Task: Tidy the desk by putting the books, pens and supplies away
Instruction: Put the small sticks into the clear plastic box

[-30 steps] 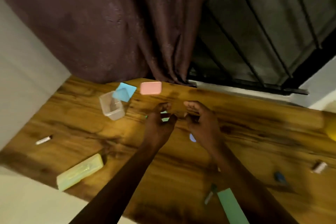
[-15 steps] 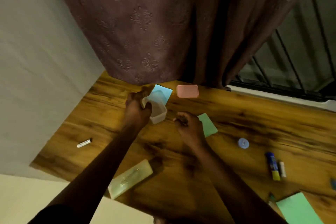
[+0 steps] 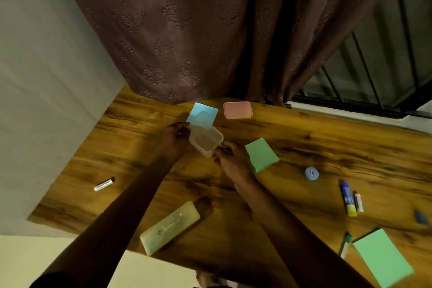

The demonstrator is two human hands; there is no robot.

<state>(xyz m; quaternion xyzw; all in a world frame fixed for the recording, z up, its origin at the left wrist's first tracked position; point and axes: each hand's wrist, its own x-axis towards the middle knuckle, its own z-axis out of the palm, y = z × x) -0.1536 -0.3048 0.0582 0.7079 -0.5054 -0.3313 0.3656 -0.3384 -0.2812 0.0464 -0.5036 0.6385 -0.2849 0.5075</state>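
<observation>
the clear container (image 3: 205,140) sits on the desk (image 3: 327,138) between the hands: left hand (image 3: 174,139) grips its side; right hand (image 3: 231,159) curls at its rim, whether pinching anything i cannot tell. green notepad (image 3: 261,154) lies just right of that hand.

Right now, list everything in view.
desk: 1, brown wood
curtain: 1, purple-brown, behind desk
clear container: 1, translucent, back centre
sticky pads: 2, blue behind container, green right of it
lid: 1, pink, by curtain
pencil case: 1, pale yellow, near edge
glue stick: 1, blue-yellow, right
white tubes: 2, far left, beside glue stick
round item: 1, blue, centre-right
notebook: 1, green, near-right corner
pen: 1, green-capped, beside notebook
left hand: 1, holds container
right hand: 1, at container's corner
</observation>
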